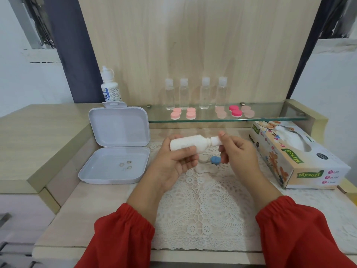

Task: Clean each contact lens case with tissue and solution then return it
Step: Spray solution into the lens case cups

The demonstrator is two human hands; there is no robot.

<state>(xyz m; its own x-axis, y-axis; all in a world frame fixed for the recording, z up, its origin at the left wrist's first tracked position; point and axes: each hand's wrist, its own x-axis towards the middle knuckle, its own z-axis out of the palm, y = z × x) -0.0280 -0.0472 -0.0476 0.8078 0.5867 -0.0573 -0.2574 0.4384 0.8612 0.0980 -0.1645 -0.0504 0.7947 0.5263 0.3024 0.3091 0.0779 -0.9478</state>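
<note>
Your left hand [173, 161] had its fingers curled around the body of a small opaque white plastic bottle [190, 143], holding it on its side at the centre of the frame, neck pointing right. Your right hand [236, 151] pinched the bottle's white cap [216, 141] between thumb and curled fingers. Just below the bottle, on the cream lace doily [202, 206], lay an open contact lens case: a round blue cap [215, 160], a pale beige cap [203, 158] beside it, and the translucent case base [205, 169] just nearer you, partly hidden by your fingers. At centre left sat an open white hinged plastic box [116, 149]; at right, a printed cardboard tissue box [297, 157].
</note>
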